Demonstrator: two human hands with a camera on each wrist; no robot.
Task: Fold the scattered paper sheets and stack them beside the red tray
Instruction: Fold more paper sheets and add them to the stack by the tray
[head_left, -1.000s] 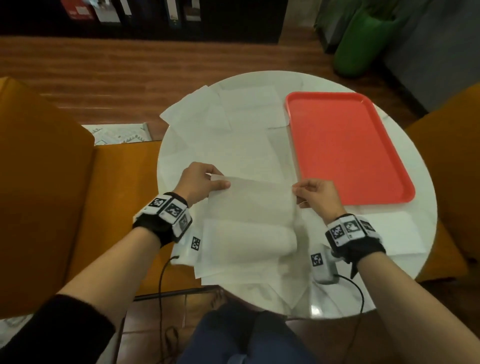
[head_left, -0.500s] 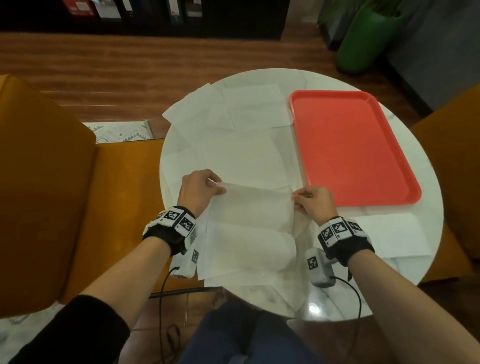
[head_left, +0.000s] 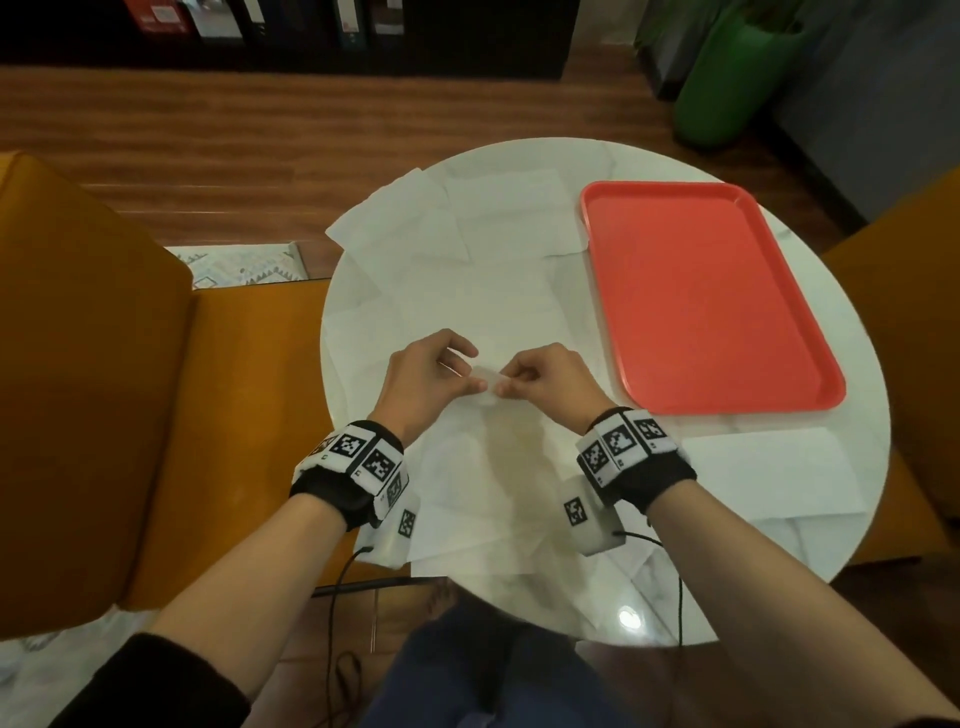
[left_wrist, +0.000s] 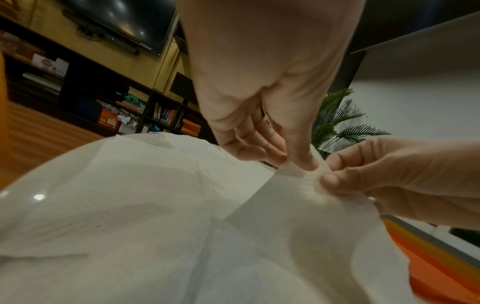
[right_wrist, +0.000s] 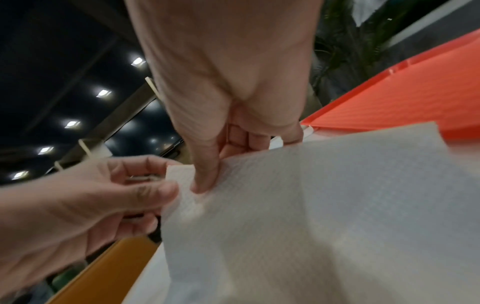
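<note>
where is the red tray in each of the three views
Head: red tray lies upper right on the round table, right of both hands.
Left wrist: only an orange-red strip at lower right.
Right wrist: upper right, behind the held paper sheet.
Shared landmark: that sheet, pinched by left hand and right hand.

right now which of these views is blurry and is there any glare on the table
Head view: fairly sharp, dim room, one bright glare spot on the table near its front edge. Left wrist view: another small glare spot on the tabletop; the hands are soft but readable. Right wrist view: blurriest, with the paper sheet and red tray smeared.
</note>
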